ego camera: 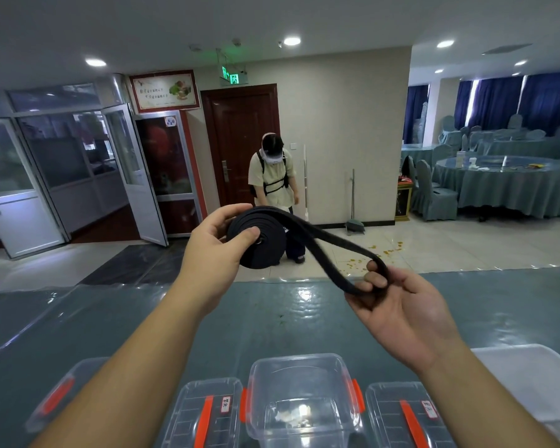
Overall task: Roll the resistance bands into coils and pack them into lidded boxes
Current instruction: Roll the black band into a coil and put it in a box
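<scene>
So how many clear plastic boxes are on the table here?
4: one at far left behind the left forearm, a lidded one, an open one in the middle, another lidded right. More may lie outside the frame.

- Looking like a restaurant banquet hall, going by the furnishings
- Standing at right: a round dining table (501, 182) draped in blue-green cloth under a glass top, ringed by chairs (434, 195) wearing matching fabric covers, with more covered tables and chairs trailing off behind
- Hanging along the far right wall: dark blue curtains (530, 98)
- Glowing green above a dark wooden door (240, 140): an exit sign (233, 77)
- Showing food on a framed poster (165, 91) over glass-panelled aluminium doors (39, 176) at left
- Leaning against the beige wall: a broom and dustpan (353, 218)
- Shining underfoot: pale floor tiles (450, 240), spotted with an orange spill (382, 253)
</scene>
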Tool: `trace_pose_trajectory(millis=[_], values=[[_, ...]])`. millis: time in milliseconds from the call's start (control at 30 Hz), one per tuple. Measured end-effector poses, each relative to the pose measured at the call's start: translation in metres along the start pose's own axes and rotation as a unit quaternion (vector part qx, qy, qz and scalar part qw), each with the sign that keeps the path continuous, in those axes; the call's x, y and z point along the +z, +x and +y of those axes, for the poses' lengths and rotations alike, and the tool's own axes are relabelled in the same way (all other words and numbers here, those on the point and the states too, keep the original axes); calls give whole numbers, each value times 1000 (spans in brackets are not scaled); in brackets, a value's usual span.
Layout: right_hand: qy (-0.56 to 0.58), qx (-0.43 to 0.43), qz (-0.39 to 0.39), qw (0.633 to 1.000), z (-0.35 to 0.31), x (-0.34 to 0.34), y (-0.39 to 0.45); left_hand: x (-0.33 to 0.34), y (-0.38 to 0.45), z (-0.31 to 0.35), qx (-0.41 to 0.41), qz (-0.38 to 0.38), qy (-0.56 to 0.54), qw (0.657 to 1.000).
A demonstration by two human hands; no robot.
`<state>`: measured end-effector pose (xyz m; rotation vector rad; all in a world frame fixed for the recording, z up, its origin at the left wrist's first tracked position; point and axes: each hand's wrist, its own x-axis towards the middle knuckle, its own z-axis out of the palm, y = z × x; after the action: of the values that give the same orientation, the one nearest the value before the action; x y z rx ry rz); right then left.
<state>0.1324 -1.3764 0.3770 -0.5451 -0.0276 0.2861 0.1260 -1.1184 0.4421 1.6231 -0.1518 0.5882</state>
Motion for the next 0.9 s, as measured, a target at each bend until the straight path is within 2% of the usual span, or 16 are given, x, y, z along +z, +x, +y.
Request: trace_pose_trajectory(millis=[167, 267, 400, 467, 533, 600, 633, 700, 900], values=[[-59, -11, 44, 997, -2, -5, 1, 0, -4, 4, -6, -29, -6, 1000], [-135, -31, 83, 987, -3, -11, 7, -1, -7, 10, 5, -67, 13, 998], [-292, -146, 137, 935, -9, 3, 14, 3, -12, 19, 35, -118, 56, 991], [-372, -215, 93, 898, -16, 22, 7, 6, -15, 23, 47, -146, 72, 986], [-461, -269, 4, 845, -22, 43, -3, 8, -18, 25, 56, -183, 89, 977], [-542, -276, -83, 790, -25, 63, -9, 10, -21, 28, 72, -217, 107, 968], [-564, -264, -116, 774, -25, 70, -10, 11, -22, 30, 81, -229, 108, 964], [-568, -240, -146, 773, -24, 79, -10, 11, -24, 32, 91, -239, 99, 962], [-556, -256, -161, 774, -32, 80, -15, 10, -23, 36, 73, -222, 53, 971]])
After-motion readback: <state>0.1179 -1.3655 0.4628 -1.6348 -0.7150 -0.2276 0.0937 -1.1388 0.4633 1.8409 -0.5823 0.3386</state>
